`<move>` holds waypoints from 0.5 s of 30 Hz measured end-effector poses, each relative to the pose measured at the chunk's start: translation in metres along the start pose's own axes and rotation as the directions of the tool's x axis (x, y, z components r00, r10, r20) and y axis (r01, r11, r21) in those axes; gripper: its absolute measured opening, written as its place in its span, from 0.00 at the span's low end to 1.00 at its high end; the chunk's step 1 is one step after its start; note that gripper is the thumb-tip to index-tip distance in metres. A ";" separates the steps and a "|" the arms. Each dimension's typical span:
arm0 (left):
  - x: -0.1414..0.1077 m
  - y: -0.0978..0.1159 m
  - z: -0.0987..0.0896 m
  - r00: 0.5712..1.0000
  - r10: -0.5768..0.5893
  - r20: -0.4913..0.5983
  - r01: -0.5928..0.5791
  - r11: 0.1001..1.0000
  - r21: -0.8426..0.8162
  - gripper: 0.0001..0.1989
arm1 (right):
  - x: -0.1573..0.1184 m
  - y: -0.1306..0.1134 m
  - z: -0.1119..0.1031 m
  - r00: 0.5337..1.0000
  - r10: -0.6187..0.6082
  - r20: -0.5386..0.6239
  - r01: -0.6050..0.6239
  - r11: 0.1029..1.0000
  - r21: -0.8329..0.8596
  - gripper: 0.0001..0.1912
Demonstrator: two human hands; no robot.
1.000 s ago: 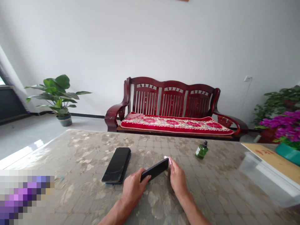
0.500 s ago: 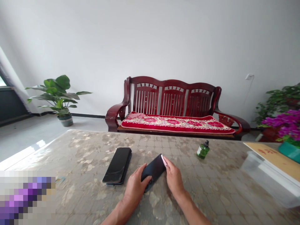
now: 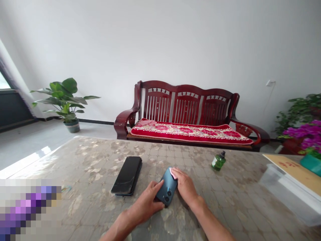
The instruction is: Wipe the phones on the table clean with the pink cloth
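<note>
Blue phone (image 3: 167, 188) in my hands

My left hand (image 3: 149, 201) holds the phone by its left side, back facing up, over the near middle of the worktop (image 3: 95, 214). My right hand (image 3: 185, 184) pinches a pink cloth (image 3: 173, 173) against its far end. Left, I see a black phone (image 3: 127, 175). Far right stands a green bottle (image 3: 218, 162).

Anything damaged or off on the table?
Possibly the black phone left of the left hand: a pale, uneven line crosses its lower part. Could be a crack, lifting film or a reflection; can't tell. The blue phone being held shows no obvious damage, the green bottle stands upright, and no spill shows.
</note>
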State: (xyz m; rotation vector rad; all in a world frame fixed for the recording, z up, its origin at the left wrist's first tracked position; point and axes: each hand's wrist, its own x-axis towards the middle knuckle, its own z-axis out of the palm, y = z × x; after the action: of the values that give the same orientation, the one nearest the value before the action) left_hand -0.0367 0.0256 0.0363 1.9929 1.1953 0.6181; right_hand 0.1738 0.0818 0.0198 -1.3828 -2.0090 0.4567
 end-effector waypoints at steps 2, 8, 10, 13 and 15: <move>-0.001 0.002 0.002 1.000 0.012 0.010 -0.013 0.999 0.045 0.32 | 0.002 0.002 -0.004 0.999 -0.019 0.026 0.019 1.000 0.010 0.26; -0.001 0.014 0.018 0.996 -0.081 0.045 0.061 0.938 0.340 0.32 | 0.004 0.006 -0.012 0.997 -0.056 0.060 0.053 0.997 0.049 0.25; 0.000 0.019 0.021 0.995 -0.090 0.036 0.063 0.886 0.460 0.32 | 0.003 0.005 -0.012 0.997 -0.055 0.055 0.051 0.997 0.059 0.24; -0.001 0.026 0.020 0.998 -0.058 0.024 0.032 0.804 0.594 0.30 | 0.003 0.003 -0.013 0.997 -0.045 0.055 0.042 0.997 0.066 0.25; -0.002 0.028 0.018 0.999 -0.024 0.039 -0.006 0.782 0.623 0.30 | 0.003 0.002 -0.013 0.997 -0.045 0.068 0.040 0.997 0.065 0.26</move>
State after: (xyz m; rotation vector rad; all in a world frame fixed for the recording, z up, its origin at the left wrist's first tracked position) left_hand -0.0095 0.0091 0.0469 2.5231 1.5178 0.1609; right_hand 0.1834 0.0840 0.0293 -1.2997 -2.0574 0.5516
